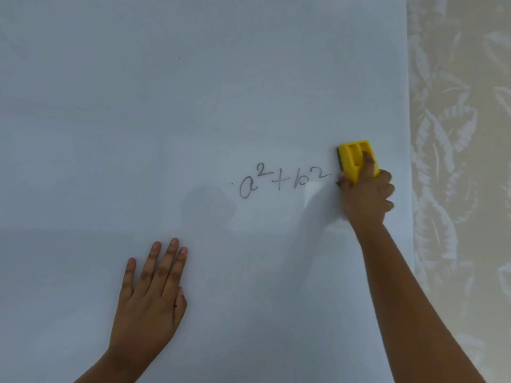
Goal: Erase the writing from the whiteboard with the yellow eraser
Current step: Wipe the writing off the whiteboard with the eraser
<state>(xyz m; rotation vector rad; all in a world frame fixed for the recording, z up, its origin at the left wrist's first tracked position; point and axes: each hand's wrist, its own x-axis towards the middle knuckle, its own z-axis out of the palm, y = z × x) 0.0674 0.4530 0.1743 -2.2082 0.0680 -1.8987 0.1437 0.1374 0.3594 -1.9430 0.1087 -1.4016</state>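
Observation:
A white whiteboard fills most of the view. Grey handwriting reading "a² + b²" sits right of centre. My right hand grips the yellow eraser, a plastic block with a dark pad on its left side, pressed on the board just right of the writing. The hand covers the eraser's lower part and whatever lies under it. My left hand rests flat on the board at the lower left, fingers stretched and holding nothing.
The board's right edge runs top to bottom. Beyond it lies a beige cloth with a pale leaf pattern.

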